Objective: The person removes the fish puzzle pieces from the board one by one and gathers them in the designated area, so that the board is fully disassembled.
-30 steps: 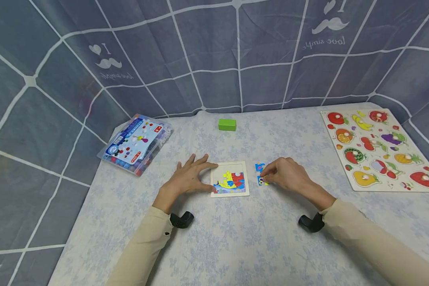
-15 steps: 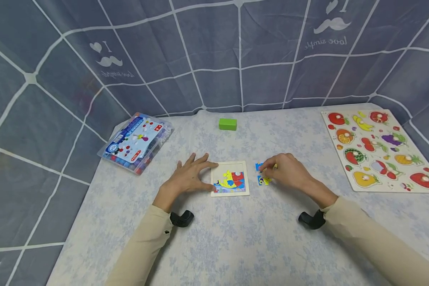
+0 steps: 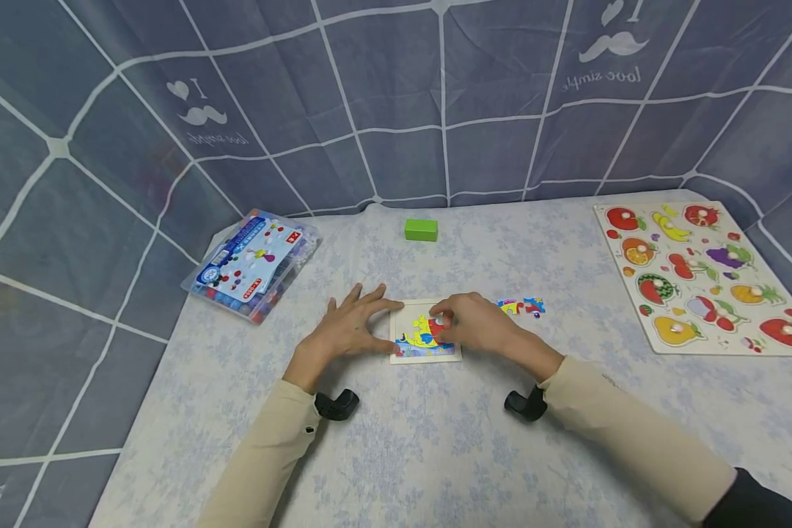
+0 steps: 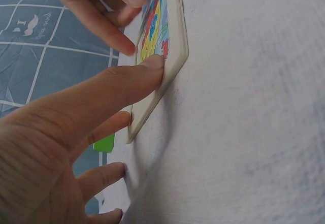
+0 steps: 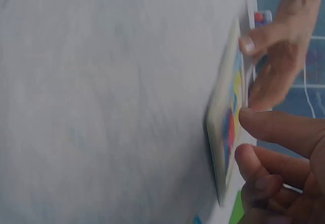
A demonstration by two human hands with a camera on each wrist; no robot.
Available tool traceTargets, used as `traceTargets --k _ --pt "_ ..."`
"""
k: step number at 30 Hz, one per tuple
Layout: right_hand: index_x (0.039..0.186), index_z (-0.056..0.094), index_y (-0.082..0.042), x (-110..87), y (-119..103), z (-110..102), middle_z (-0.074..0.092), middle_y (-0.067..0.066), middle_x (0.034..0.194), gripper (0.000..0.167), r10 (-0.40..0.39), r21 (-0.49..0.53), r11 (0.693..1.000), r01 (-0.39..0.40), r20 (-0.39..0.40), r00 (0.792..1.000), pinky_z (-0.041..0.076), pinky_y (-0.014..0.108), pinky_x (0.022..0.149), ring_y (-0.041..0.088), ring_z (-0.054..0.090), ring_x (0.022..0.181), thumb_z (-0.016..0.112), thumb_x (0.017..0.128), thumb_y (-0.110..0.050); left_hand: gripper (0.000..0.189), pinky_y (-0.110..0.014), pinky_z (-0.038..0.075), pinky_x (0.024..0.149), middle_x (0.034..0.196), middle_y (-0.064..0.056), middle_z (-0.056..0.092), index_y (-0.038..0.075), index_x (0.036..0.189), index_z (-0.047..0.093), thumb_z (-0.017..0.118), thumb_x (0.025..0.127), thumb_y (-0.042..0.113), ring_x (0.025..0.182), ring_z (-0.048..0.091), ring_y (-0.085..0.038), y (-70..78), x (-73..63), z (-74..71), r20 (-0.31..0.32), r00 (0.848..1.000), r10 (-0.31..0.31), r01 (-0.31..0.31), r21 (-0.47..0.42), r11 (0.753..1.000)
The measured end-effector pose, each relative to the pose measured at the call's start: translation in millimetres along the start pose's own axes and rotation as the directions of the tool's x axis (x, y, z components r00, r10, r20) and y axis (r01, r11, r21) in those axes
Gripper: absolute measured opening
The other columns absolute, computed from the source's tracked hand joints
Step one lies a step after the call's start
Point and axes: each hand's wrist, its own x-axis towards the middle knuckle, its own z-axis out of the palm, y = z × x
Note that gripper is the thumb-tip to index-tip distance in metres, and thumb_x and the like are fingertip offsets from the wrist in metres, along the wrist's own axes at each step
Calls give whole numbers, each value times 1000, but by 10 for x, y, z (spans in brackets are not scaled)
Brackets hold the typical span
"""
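Note:
A small square wooden jigsaw puzzle tray (image 3: 425, 359) lies at mid-table, its lower part filled with yellow, red and blue pieces; bare wood shows at upper left. My left hand (image 3: 346, 328) is spread at its left side, thumb on the near corner and index finger at the far corner. Over the tray's right part, my right hand (image 3: 478, 323) pinches a puzzle piece, whose thin edge shows in the left wrist view; its picture is mostly hidden. Loose puzzle pieces (image 3: 534, 306) lie just right of that hand, which may cover others.
A green block (image 3: 421, 230) stands behind the tray. At back left is a clear plastic case (image 3: 251, 264) of coloured beads with a printed card. A fruit peg board (image 3: 699, 282) lies at the right. A grey-blue checked curtain (image 3: 396, 95) hangs behind the table.
My right hand has moved left from the loose pieces to over the tray, uncovering pieces at its right. My left hand stays at the tray's left edge.

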Motion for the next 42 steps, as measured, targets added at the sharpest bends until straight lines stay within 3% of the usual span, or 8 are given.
traceTargets --k 10,26,42 --pt "124 67 -4 31 -79 121 56 -5 73 43 48 -48 998 -48 -1 999 36 26 55 11 48 62 77 83 -15 79 -76 5 107 162 -2 22 33 145 50 78 75 57 148 6 -41 -3 -13 3 -8 1000 7 -7 -4 1000" --pt "118 70 -5 20 -69 135 61 -5 82 37 46 -40 998 -47 -20 999 43 28 63 15 53 74 78 82 -15 80 -76 6 106 162 -3 22 33 144 50 78 74 58 148 7 -41 -6 -3 9 -12 1000 8 -8 0 1000" --pt "117 70 -5 27 -70 135 63 -4 84 37 55 -22 998 -55 -29 998 44 27 63 15 54 74 79 82 -12 79 -76 6 107 162 -3 22 33 145 50 78 75 58 148 6 -41 1 -5 0 -8 1000 5 -5 -1 1000"
